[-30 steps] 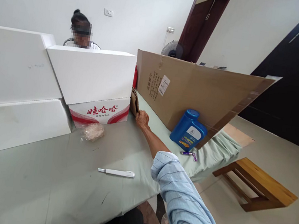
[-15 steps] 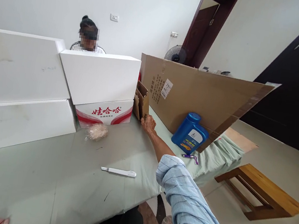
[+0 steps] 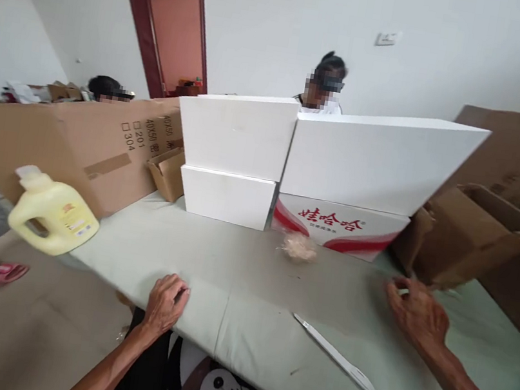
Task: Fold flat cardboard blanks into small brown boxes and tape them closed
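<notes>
My left hand (image 3: 166,301) rests at the front edge of the cloth-covered table (image 3: 246,284), fingers curled in, with nothing visible in them. Over on the right, my right hand (image 3: 418,313) is just in front of a brown cardboard box (image 3: 449,239). Its thumb and forefinger are bent with a gap between them, and nothing shows in it. Whether it touches the box, I cannot tell. Between the hands lies a white craft knife (image 3: 334,353), its blade pointing away to the left. A crumpled clear plastic bag (image 3: 298,246) sits farther back.
White boxes (image 3: 240,133) are stacked at the back, above a red-and-white carton (image 3: 338,226). Large cardboard panels (image 3: 102,139) stand at both sides. A yellow jug (image 3: 56,213) is at the left edge. Two people (image 3: 326,81) are behind the boxes; a slippered foot (image 3: 4,273) shows at left.
My view has swung to the left. My right hand has come away from the folded cardboard at the back and is nearer to me. My left hand is now fully in view.
</notes>
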